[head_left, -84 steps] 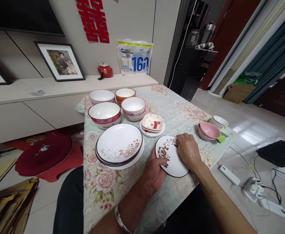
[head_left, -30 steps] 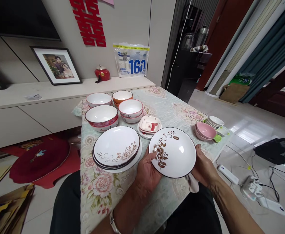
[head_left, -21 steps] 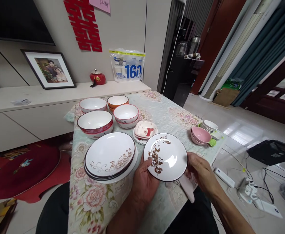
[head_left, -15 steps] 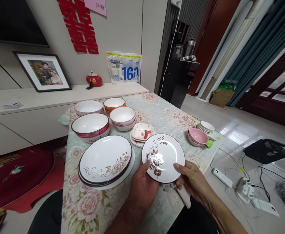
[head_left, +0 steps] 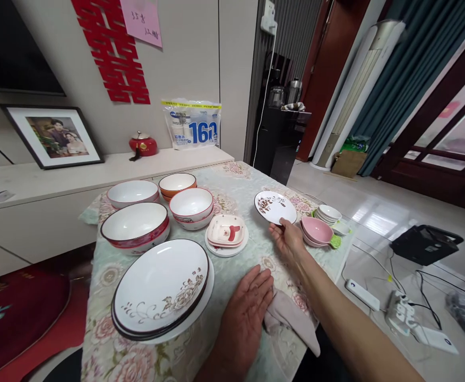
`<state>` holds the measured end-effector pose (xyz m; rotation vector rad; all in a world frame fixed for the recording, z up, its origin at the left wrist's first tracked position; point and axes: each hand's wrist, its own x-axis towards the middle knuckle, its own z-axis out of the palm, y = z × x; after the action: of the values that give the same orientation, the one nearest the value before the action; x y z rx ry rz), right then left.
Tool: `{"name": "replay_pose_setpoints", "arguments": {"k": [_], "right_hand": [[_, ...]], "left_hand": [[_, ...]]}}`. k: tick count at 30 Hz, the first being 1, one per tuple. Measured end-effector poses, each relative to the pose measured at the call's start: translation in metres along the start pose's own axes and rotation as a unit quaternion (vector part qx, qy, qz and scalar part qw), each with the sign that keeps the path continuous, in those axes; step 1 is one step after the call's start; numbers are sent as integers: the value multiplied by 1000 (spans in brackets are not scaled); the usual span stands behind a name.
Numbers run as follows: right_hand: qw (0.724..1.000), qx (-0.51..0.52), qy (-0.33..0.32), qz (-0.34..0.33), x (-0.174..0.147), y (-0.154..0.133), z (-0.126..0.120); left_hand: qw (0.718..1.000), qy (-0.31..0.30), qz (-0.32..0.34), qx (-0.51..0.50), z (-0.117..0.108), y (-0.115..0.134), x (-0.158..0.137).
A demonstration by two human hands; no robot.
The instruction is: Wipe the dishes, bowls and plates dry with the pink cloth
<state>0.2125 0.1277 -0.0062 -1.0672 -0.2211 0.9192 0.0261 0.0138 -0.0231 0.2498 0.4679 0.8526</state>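
In my right hand (head_left: 288,239) is a round white plate (head_left: 278,209) with a brown flower pattern and dark rim, gripped at its near edge. It is tilted over the table, left of the pink bowls (head_left: 316,231). My left hand (head_left: 246,313) holds nothing; its fingers are stretched out beside a crumpled pinkish-grey cloth (head_left: 290,318). A stack of large flowered plates (head_left: 158,284) lies to the left of that hand. Ahead of it, small square dishes (head_left: 226,231) rest on white round plates (head_left: 212,249).
Stacked bowls (head_left: 135,223) stand at the table's far left. Small white dishes (head_left: 328,213) sit near the right edge. Behind is a white cabinet with a framed photo (head_left: 55,135), a red jar (head_left: 143,144) and a plastic pack (head_left: 192,124). Power strips (head_left: 362,294) lie on the floor.
My left hand has let go of the flowered plate and opened. My right hand has carried the plate forward and to the right, exposing the cloth. The view has shifted slightly.
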Motion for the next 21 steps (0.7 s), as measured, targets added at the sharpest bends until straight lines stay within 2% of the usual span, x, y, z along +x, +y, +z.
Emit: {"name": "replay_pose_setpoints", "arguments": {"k": [6, 12, 17, 21], "right_hand": [[993, 40, 106, 34, 49, 0, 31], [982, 77, 172, 26, 85, 1, 41], [976, 90, 197, 14, 106, 1, 41], [977, 86, 194, 6, 116, 4, 39]], "left_hand": [[1000, -10, -7, 10, -4, 0, 3], [999, -49, -22, 8, -23, -3, 13], [996, -91, -25, -4, -34, -6, 17], [996, -88, -15, -8, -33, -7, 17]]}}
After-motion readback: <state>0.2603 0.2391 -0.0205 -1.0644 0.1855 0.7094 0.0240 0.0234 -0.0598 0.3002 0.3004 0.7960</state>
